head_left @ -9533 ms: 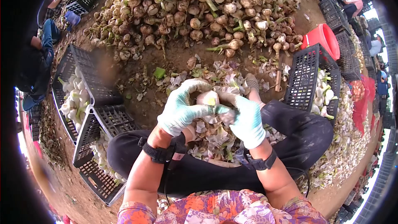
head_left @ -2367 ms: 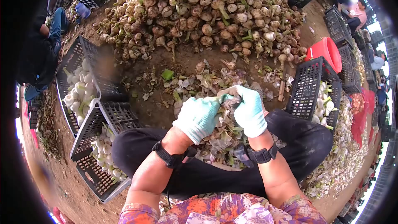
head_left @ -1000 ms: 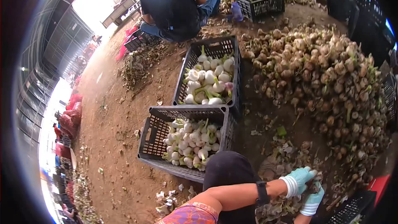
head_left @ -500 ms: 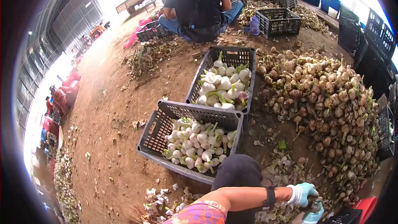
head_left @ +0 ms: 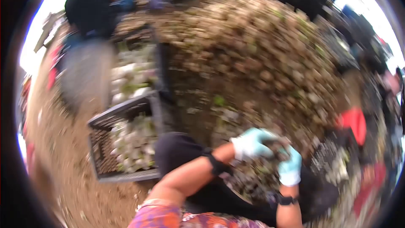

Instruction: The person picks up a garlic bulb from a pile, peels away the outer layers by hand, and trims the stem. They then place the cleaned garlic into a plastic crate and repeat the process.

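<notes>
My left hand (head_left: 254, 143), in a pale blue-green and white glove, reaches in from the left and has its fingers closed on a brownish garlic bulb (head_left: 278, 144). From below, my right hand (head_left: 290, 166), gloved alike, meets it and grips the same bulb. Motion blur hides the bulb's details and anything small in the fingers. Beneath the hands lie loose skins and trimmings (head_left: 255, 181). Beyond them spreads a large heap of untrimmed garlic (head_left: 261, 46).
Left of my knee stands a black crate (head_left: 101, 156) of white, cleaned garlic. Behind it is another crate (head_left: 162, 65) with white bulbs. A red object (head_left: 353, 124) and a dark crate (head_left: 327, 160) are at the right. A person in dark clothes (head_left: 90, 6) sits at the far left.
My view has swung right and down, so the crates and seated person shift left. Both hands now show nearer the middle, still together on the bulb.
</notes>
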`<state>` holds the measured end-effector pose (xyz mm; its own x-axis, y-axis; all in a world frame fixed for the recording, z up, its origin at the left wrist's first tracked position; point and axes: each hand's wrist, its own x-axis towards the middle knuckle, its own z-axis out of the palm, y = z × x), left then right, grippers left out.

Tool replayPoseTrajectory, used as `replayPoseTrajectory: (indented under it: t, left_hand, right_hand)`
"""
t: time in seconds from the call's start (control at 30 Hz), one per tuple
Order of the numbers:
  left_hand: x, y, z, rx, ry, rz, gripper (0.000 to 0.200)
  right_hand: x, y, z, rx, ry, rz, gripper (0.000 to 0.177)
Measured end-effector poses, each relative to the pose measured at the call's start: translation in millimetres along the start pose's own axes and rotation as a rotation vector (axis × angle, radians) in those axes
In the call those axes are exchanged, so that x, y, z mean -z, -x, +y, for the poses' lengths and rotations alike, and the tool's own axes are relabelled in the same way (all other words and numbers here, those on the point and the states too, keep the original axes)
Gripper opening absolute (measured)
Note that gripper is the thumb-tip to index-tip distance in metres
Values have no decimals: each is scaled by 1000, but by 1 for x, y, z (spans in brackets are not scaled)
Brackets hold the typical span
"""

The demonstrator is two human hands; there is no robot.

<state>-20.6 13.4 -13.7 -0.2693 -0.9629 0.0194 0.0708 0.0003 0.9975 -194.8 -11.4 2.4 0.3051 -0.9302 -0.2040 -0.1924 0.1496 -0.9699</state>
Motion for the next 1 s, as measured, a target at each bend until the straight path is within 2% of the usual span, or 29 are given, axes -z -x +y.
replayPoseTrajectory:
  t: [0.03, 0.07, 0.13, 0.2, 0.27, 0.3, 0.33, 0.4, 0.43, 0.5, 0.53, 0.6, 0.63, 0.67, 0.73, 0.77, 0.93, 1.0]
  left_hand:
    - [-1, 0, 6, 139, 179, -27, 54]
    - [0, -3, 3, 57, -6, -23, 56]
    - [-6, -3, -10, -6, -183, -2, 58]
    - [-8, -3, -10, 60, -88, -1, 62]
    - [-7, -2, 5, 105, 142, -14, 62]
    - [-6, -2, 5, 78, 161, -22, 58]
    - [-8, 0, 14, 217, 428, -17, 54]
    - [-10, 0, 10, 279, 625, -34, 55]
    - [-12, -1, 9, 283, 625, -39, 55]
    - [-17, -4, 9, 366, 912, -7, 58]
    - [-18, -6, 10, 370, 909, -11, 58]
    - [-20, -6, 11, 289, 826, 34, 65]
    - [-21, -6, 6, 257, 790, 42, 63]
    - [-22, -5, 7, 264, 793, 42, 63]
    - [-23, -6, 11, 330, 755, 48, 61]
    - [-21, -5, 11, 360, 791, 37, 59]
    - [-19, -3, 6, 289, 817, 74, 57]
    - [-19, -5, 10, 307, 823, 107, 58]
  right_hand:
    - [8, -8, 7, -216, -495, 1, 18]
    - [30, -16, 36, -354, -1091, -338, 20]
    - [22, -11, 34, -192, -624, -225, 19]
    - [15, -9, 13, 337, 351, -129, 22]
    - [17, -9, 5, 323, 286, -88, 24]
    - [18, -10, 3, 311, 246, -120, 25]
    - [18, -10, 3, 300, 205, -153, 25]
    - [20, -10, 15, 291, 117, -116, 25]
    - [22, -10, 20, 246, 80, -70, 27]
    - [22, -8, 18, 170, -5, -5, 28]
    - [24, -7, 20, 170, -8, 0, 28]
    - [23, -3, 17, -69, -664, -99, 19]
    - [25, 1, 12, 188, -38, -39, 19]
    - [24, 0, 16, 180, -40, -37, 19]
    - [23, -3, 25, -55, -398, -54, 19]
    - [15, -2, 2, 461, 323, 26, 20]
    - [23, -1, -1, 436, 381, -80, 29]
    - [29, 0, 2, 561, 682, -95, 32]
